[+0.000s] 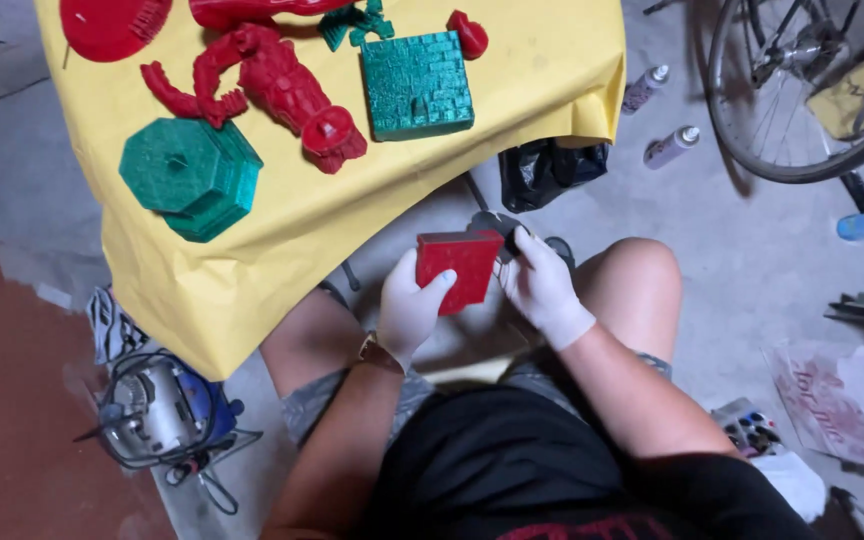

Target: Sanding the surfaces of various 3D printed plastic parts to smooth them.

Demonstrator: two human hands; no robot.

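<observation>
Your left hand (407,310), in a white glove, clasps the lower left edge of a red block (459,268) with the thumb laid across its face, while your gloved right hand (540,285) pinches its right edge; you hold it above your knees, just off the table edge. The block is flat, squarish and matte. Beyond it, on yellow paper (372,190), lie a green brick-textured square (417,84), a stepped green octagon (190,175) and a knobbly red figure (282,90).

just 1 view, head cam looking steeply down at the wearer's own lap, pretty close, with the yellow-covered table (252,270) edge up top and concrete floor (752,260) around.
</observation>
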